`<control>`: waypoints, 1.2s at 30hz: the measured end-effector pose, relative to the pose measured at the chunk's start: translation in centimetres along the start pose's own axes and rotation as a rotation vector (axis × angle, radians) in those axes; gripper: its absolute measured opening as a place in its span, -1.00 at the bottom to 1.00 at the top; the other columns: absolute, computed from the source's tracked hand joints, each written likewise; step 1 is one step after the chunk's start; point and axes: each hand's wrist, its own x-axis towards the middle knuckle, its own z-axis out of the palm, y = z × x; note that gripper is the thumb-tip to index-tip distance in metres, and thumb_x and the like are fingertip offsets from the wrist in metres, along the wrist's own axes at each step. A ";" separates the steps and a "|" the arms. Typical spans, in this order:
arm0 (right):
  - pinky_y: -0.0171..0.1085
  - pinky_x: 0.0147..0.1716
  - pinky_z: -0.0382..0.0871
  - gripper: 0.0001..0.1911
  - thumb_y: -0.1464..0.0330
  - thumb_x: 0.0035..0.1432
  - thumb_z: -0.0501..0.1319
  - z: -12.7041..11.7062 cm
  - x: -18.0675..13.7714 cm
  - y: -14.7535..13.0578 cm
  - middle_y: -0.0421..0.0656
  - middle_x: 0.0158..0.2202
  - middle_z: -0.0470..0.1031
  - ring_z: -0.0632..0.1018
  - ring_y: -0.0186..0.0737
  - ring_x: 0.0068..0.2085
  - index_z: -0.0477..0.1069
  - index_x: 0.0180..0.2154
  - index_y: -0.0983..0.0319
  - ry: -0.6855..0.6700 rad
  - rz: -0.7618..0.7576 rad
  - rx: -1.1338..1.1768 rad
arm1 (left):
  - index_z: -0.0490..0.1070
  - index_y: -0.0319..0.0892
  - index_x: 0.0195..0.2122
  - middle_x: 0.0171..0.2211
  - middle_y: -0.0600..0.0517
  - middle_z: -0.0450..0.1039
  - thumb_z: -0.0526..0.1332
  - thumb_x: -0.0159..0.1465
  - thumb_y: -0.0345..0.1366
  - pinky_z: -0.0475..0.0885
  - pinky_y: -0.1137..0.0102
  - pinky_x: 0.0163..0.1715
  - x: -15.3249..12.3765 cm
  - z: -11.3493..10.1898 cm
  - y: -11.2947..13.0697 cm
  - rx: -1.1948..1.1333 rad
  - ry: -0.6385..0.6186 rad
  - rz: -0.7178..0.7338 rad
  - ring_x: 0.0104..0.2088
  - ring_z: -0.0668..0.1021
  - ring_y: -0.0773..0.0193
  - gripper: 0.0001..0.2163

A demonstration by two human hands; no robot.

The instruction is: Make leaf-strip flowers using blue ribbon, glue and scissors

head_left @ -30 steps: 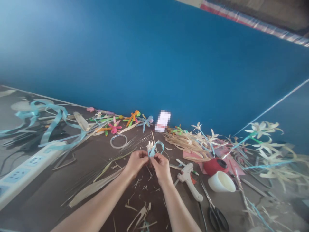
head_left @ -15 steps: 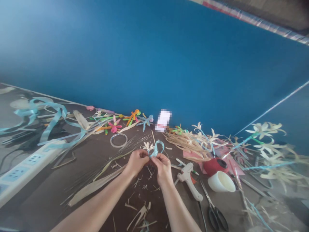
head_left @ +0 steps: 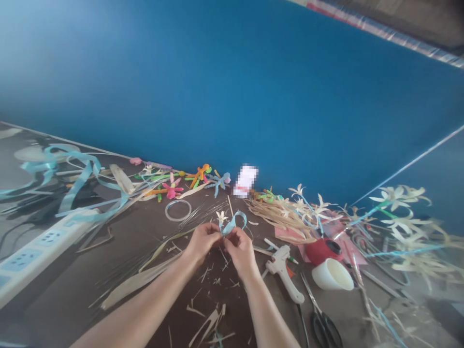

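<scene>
Both my hands meet over the dark brown table (head_left: 119,251), pinching one small piece between them. My left hand (head_left: 201,240) is closed on the stem of a small cream straw flower (head_left: 221,216). My right hand (head_left: 239,248) is closed on a light blue ribbon (head_left: 235,221) that loops up beside the flower. Thin straw cuttings (head_left: 208,321) lie on the table under my forearms.
A white glue gun (head_left: 284,270), black scissors (head_left: 322,321), a white cup (head_left: 331,274) and a red round object (head_left: 322,249) lie to the right. Straw flowers (head_left: 402,212) fill the far right. A white power strip (head_left: 34,251), blue ribbon (head_left: 78,181) and a tape ring (head_left: 178,210) are left. Coloured flowers (head_left: 184,181) line the blue wall.
My hands have shifted slightly left and up with the flower and ribbon; the ribbon loop sits a little differently. Nothing else on the table has moved.
</scene>
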 end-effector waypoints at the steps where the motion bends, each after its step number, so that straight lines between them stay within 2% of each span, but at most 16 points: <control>1: -0.39 -0.51 0.20 -0.97 0.41 -0.11 0.14 0.0 0.0 0.0 -0.29 -0.59 0.30 0.32 -0.36 -0.52 0.32 -0.50 0.25 0.000 -0.014 -0.031 | 0.31 -0.24 -0.57 -0.66 0.14 0.33 0.19 -0.11 -0.46 0.31 0.51 -0.56 0.0 0.0 0.0 0.006 -0.002 0.005 -0.62 0.39 0.42 -0.94; 5: -0.40 -0.53 0.18 -0.96 0.45 -0.09 0.10 -0.1 -0.1 0.0 -0.31 -0.61 0.25 0.29 -0.38 -0.55 0.26 -0.54 0.25 0.008 -0.057 -0.114 | 0.32 -0.24 -0.58 -0.65 0.13 0.33 0.20 -0.11 -0.45 0.28 0.52 -0.57 -0.2 0.3 0.0 0.005 -0.019 0.008 -0.62 0.38 0.43 -0.95; 11: -0.38 -0.48 0.23 -0.95 0.46 -0.08 0.07 0.1 -0.2 -0.2 -0.26 -0.55 0.31 0.34 -0.34 -0.50 0.27 -0.48 0.25 0.041 -0.071 -0.129 | 0.33 -0.24 -0.54 -0.65 0.13 0.33 0.21 -0.10 -0.42 0.28 0.51 -0.56 -0.3 0.6 0.1 -0.014 -0.031 -0.020 -0.62 0.39 0.41 -0.93; 21: -0.38 -0.48 0.22 -0.92 0.50 -0.09 0.06 0.2 -0.3 -0.6 -0.28 -0.54 0.29 0.33 -0.37 -0.51 0.24 -0.45 0.24 0.073 -0.088 -0.113 | 0.35 -0.24 -0.54 -0.63 0.09 0.38 0.19 -0.08 -0.36 0.25 0.51 -0.57 -0.3 0.5 -0.5 0.147 -0.006 0.092 -0.60 0.41 0.37 -0.93; 29: -0.38 -0.49 0.24 -0.90 0.46 -0.09 0.12 0.3 -0.1 -0.3 -0.27 -0.52 0.31 0.34 -0.37 -0.50 0.26 -0.41 0.24 0.073 -0.032 0.016 | 0.37 -0.26 -0.53 -0.59 0.07 0.39 0.22 -0.08 -0.33 0.28 0.50 -0.55 -0.5 0.7 -0.2 0.108 -0.014 0.080 -0.57 0.42 0.35 -0.89; 36: -0.40 -0.61 0.27 -0.85 0.43 -0.09 0.16 0.1 0.1 0.4 -0.29 -0.54 0.32 0.36 -0.38 -0.55 0.21 -0.38 0.22 0.014 0.129 0.346 | 0.35 -0.26 -0.52 -0.58 0.06 0.39 0.22 -0.05 -0.36 0.36 0.39 -0.49 -0.9 1.0 0.7 -0.158 -0.165 -0.075 -0.58 0.43 0.35 -0.91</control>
